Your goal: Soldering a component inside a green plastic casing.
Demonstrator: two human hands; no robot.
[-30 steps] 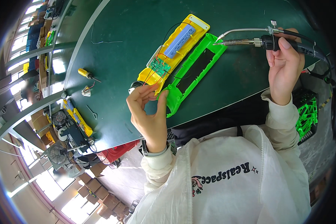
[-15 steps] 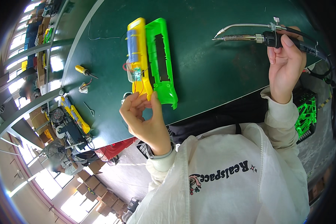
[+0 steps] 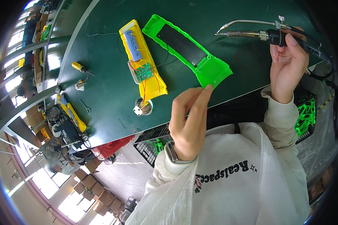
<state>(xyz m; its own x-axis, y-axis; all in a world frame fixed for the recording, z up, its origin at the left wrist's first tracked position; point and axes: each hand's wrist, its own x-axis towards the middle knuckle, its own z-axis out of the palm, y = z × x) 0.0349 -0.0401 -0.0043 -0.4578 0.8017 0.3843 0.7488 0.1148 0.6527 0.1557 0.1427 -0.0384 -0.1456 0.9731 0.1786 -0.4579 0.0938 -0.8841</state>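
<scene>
Green counter [image 3: 105,63], near edge slanting away toward the right. Below that edge, beside the left wrist: black crate [image 3: 145,150] holding green pieces [image 3: 159,145].

Green shell [image 3: 213,73] on the middle of the counter, open side up, narrow end toward the far edge, broad end by the near edge. Broad end lifted or flat: cannot tell. Yellow shell [image 3: 145,48] just to its left, open side up, well in from the left edge.

Soldering iron [image 3: 248,34] over the right part of the counter, tip toward the left edge, apart from the green shell. Left hand [image 3: 189,125] at the near edge, grip pinching the green shell's broad end between thumb and fingers. Right hand [image 3: 287,71] above the near edge, farther right, grip closed around the soldering iron's handle.

In the yellow shell: blue battery [image 3: 133,45] toward the far end, small green circuit board [image 3: 144,72] nearer, red wires attached. Toward the left edge: yellow-handled screwdriver [image 3: 77,66], then small metal part [image 3: 80,85] with red wire.
</scene>
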